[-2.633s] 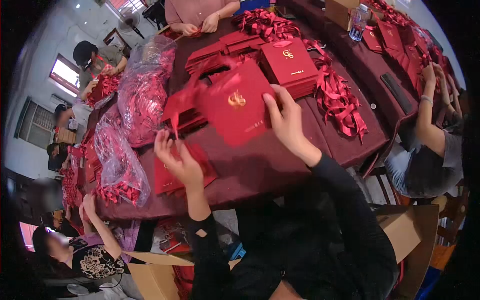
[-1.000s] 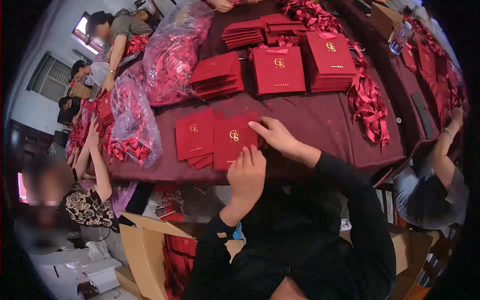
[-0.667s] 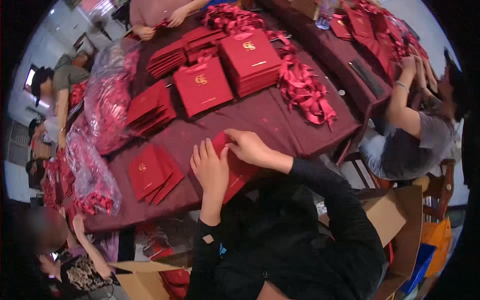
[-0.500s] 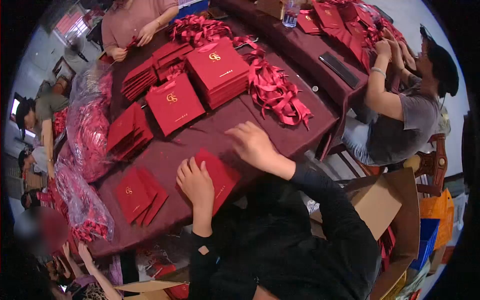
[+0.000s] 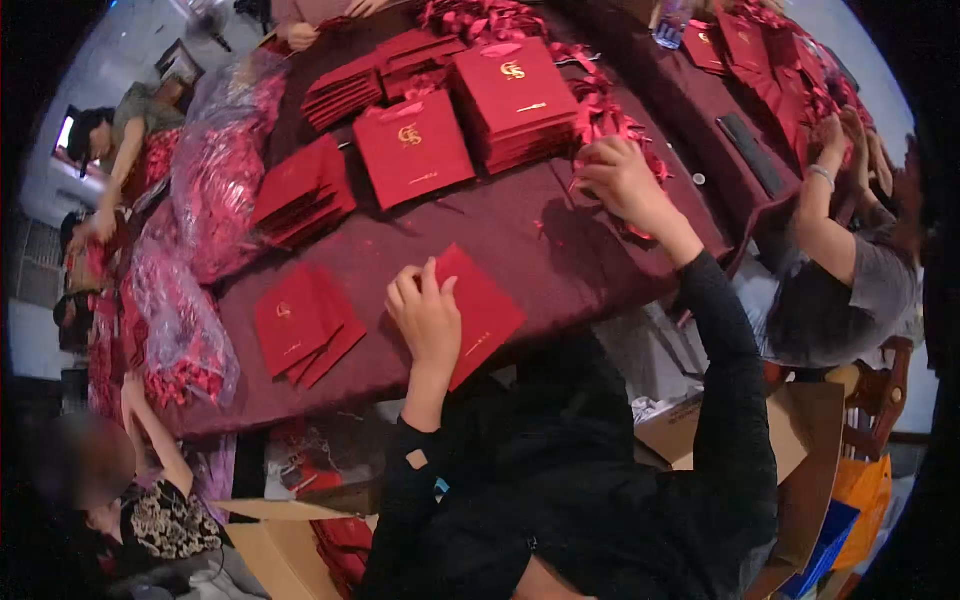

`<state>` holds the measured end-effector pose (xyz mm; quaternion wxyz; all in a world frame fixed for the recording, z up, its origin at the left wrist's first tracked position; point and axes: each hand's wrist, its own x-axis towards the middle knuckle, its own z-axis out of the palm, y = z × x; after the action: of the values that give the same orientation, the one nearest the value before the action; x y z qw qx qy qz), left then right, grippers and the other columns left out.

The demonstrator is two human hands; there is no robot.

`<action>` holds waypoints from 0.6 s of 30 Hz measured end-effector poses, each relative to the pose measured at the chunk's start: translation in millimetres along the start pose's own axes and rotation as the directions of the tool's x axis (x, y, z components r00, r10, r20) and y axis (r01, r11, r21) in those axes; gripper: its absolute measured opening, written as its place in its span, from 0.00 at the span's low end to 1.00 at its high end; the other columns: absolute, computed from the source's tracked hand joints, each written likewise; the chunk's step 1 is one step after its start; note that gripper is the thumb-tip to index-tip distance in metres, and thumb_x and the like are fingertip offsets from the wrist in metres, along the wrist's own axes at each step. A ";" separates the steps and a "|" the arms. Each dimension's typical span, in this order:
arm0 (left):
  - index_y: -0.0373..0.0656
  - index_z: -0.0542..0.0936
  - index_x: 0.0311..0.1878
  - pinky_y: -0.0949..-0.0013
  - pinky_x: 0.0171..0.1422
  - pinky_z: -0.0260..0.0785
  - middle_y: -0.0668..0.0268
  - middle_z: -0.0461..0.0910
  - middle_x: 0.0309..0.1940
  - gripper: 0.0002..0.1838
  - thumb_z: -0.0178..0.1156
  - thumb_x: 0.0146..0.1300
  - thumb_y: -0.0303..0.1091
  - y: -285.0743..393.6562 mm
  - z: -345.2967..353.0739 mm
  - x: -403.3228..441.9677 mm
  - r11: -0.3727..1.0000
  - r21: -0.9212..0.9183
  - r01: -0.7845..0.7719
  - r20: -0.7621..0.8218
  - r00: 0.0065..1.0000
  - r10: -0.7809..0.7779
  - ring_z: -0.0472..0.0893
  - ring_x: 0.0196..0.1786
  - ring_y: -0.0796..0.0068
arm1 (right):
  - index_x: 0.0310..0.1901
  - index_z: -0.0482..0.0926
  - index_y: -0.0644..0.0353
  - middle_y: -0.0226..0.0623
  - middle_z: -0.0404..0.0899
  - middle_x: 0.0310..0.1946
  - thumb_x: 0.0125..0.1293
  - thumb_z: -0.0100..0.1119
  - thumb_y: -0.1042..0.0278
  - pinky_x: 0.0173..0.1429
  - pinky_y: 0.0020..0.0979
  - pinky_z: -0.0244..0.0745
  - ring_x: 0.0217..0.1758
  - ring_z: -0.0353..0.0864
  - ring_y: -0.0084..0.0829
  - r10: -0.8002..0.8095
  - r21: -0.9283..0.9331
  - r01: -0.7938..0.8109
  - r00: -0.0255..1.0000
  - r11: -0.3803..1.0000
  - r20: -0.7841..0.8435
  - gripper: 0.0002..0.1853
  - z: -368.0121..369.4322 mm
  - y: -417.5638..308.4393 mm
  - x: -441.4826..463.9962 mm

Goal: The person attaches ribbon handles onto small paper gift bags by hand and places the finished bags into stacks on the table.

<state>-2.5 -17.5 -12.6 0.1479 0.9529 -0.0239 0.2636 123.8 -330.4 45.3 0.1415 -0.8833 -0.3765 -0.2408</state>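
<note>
A red paper gift bag [image 5: 487, 308] with small gold print lies in front of me at the table's near edge. My left hand [image 5: 427, 318] is on its left side, fingers bent at the upper corner and closed on the bag. To the upper right, my right hand [image 5: 625, 185] is over a pile of red satin ribbons [image 5: 640, 155]. Its fingertips are pinched together on a ribbon, though the hand partly hides it. Left of my left hand lie a few overlapping red bags [image 5: 300, 325].
A tall stack of red bags [image 5: 515, 95] and another gold-lettered bag [image 5: 412, 150] stand across the table [image 5: 400, 235]. Clear plastic wrapping [image 5: 225, 190] full of red material lies left. An open cardboard box [image 5: 805, 450] is at my right. Other people sit around the tables.
My right hand has moved away from the bag, up and right to the ribbon pile. My left hand stays at the bag. The camera view has shifted, so the table appears higher.
</note>
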 end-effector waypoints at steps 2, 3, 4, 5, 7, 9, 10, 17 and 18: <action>0.44 0.78 0.51 0.55 0.55 0.63 0.62 0.73 0.46 0.19 0.65 0.57 0.38 -0.8 2.0 -0.5 0.999 -0.041 0.031 -0.051 0.998 -0.034 0.71 0.51 0.58 | 0.41 0.83 0.55 0.32 0.80 0.42 0.57 0.65 0.70 0.56 0.39 0.65 0.52 0.75 0.37 0.041 0.061 -0.030 0.980 0.998 -0.196 0.09 -6.6 -19.5 22.9; 0.44 0.78 0.51 0.55 0.55 0.63 0.62 0.73 0.46 0.19 0.66 0.57 0.38 -1.8 3.8 -0.4 0.997 -0.062 0.047 -0.069 0.996 -0.051 0.71 0.51 0.58 | 0.42 0.83 0.55 0.33 0.81 0.41 0.57 0.64 0.71 0.56 0.38 0.66 0.51 0.76 0.38 0.081 0.142 -0.044 0.962 0.989 -0.262 0.10 -10.9 -35.5 34.8; 0.44 0.78 0.51 0.54 0.55 0.63 0.62 0.73 0.45 0.19 0.66 0.57 0.38 -3.1 6.0 -0.5 0.998 -0.057 0.041 -0.108 0.993 -0.047 0.71 0.51 0.58 | 0.45 0.82 0.59 0.35 0.81 0.38 0.63 0.60 0.73 0.53 0.32 0.68 0.46 0.78 0.31 0.177 0.335 -0.101 0.963 0.937 -0.203 0.09 -13.0 -51.6 44.3; 0.44 0.78 0.51 0.54 0.55 0.63 0.62 0.73 0.45 0.19 0.66 0.57 0.38 -3.3 5.3 -1.4 0.998 -0.045 0.048 -0.107 0.993 -0.052 0.71 0.51 0.58 | 0.46 0.80 0.61 0.36 0.82 0.37 0.66 0.57 0.73 0.51 0.28 0.69 0.45 0.78 0.27 0.347 0.587 -0.232 0.934 0.776 -0.089 0.08 -9.1 -73.2 51.9; 0.45 0.78 0.52 0.54 0.58 0.61 0.61 0.73 0.46 0.19 0.66 0.59 0.40 -3.3 4.3 -1.8 0.995 -0.045 0.094 -0.064 0.993 -0.097 0.70 0.52 0.58 | 0.49 0.76 0.64 0.36 0.81 0.38 0.73 0.48 0.72 0.48 0.23 0.70 0.43 0.75 0.20 0.396 0.804 -0.250 0.918 0.539 0.020 0.09 12.8 -104.2 66.4; 0.44 0.78 0.52 0.54 0.58 0.61 0.61 0.74 0.44 0.19 0.66 0.58 0.40 -4.0 2.4 -1.1 0.995 -0.040 0.089 -0.105 0.990 -0.093 0.70 0.52 0.57 | 0.48 0.72 0.65 0.40 0.79 0.40 0.74 0.48 0.68 0.50 0.29 0.71 0.42 0.76 0.27 0.289 0.891 -0.200 0.954 0.409 0.082 0.10 48.3 -123.4 70.8; 0.44 0.78 0.51 0.55 0.58 0.61 0.61 0.74 0.44 0.20 0.67 0.58 0.40 -3.4 -0.3 -0.2 0.991 -0.049 0.121 -0.107 0.986 -0.125 0.70 0.52 0.57 | 0.48 0.71 0.65 0.45 0.77 0.38 0.73 0.49 0.66 0.49 0.32 0.71 0.42 0.77 0.32 0.259 0.847 -0.297 0.946 0.441 0.197 0.11 48.4 -136.8 71.5; 0.42 0.79 0.47 0.56 0.55 0.64 0.59 0.77 0.41 0.13 0.63 0.60 0.34 -18.2 0.3 -1.8 0.932 -0.228 0.280 -0.065 0.951 -0.302 0.73 0.48 0.55 | 0.40 0.72 0.64 0.52 0.78 0.32 0.70 0.52 0.66 0.38 0.45 0.73 0.38 0.79 0.55 0.270 0.762 -0.268 0.955 0.590 0.127 0.09 102.6 -181.2 39.9; 0.42 0.79 0.47 0.56 0.55 0.64 0.59 0.77 0.41 0.13 0.63 0.60 0.34 -21.1 -1.0 -2.1 0.933 -0.227 0.280 -0.063 0.951 -0.301 0.73 0.48 0.55 | 0.40 0.72 0.63 0.51 0.79 0.32 0.70 0.53 0.66 0.38 0.45 0.73 0.37 0.79 0.54 0.270 0.706 -0.265 0.957 0.656 0.109 0.08 104.5 -184.3 37.3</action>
<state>-2.1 2.9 -18.5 0.2884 0.9104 0.0963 0.2806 44.4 -138.4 -10.4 0.5077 -0.8036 -0.3057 -0.0548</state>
